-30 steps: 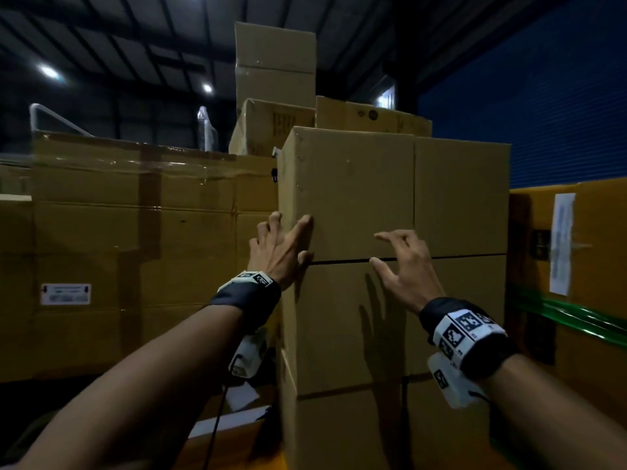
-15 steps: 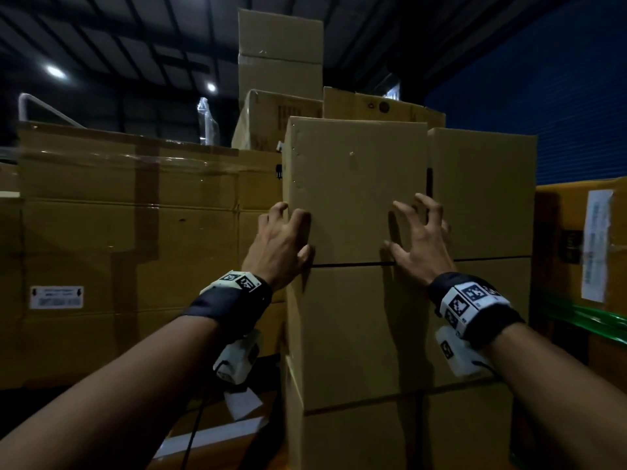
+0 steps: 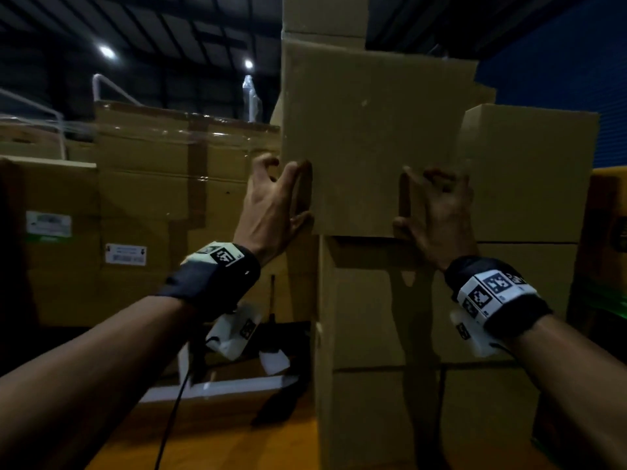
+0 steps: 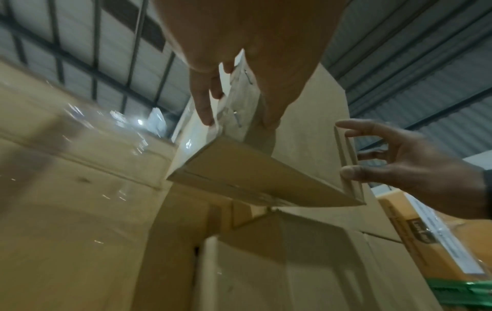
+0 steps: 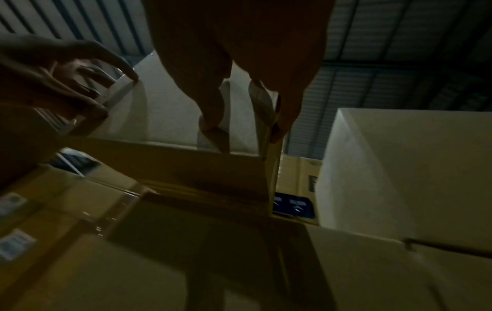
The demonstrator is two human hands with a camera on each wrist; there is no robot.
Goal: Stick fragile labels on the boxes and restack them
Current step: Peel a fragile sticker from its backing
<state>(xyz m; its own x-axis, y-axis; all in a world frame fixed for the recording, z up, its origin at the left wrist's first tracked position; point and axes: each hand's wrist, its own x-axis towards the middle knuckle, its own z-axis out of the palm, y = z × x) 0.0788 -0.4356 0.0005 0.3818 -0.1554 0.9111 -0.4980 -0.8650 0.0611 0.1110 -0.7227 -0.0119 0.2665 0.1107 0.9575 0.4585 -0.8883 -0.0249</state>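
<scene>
A plain brown top box [image 3: 373, 140] juts out toward me over the box below [image 3: 366, 300] in the stack. My left hand [image 3: 274, 205] grips its lower left edge, thumb on the front face and fingers round the side. My right hand [image 3: 437, 212] grips its lower right edge the same way. From the left wrist, the box's underside [image 4: 253, 174] shows overhanging, with my right hand [image 4: 399, 166] on its far corner. In the dim right wrist view, my fingers [image 5: 213, 117] press the box [image 5: 173, 109]. No fragile label is visible.
A same-size box [image 3: 529, 171] stands right beside the held one, with more boxes under it. Shrink-wrapped cartons [image 3: 169, 198] with white stickers fill the left. A yellow carton [image 3: 610, 249] stands at far right. White sheets [image 3: 217, 388] lie low on the left, over an orange surface [image 3: 237, 442].
My hands moved from the box's front face to its side edges. The top box has slid out toward me and now overhangs the box beneath. The view is closer.
</scene>
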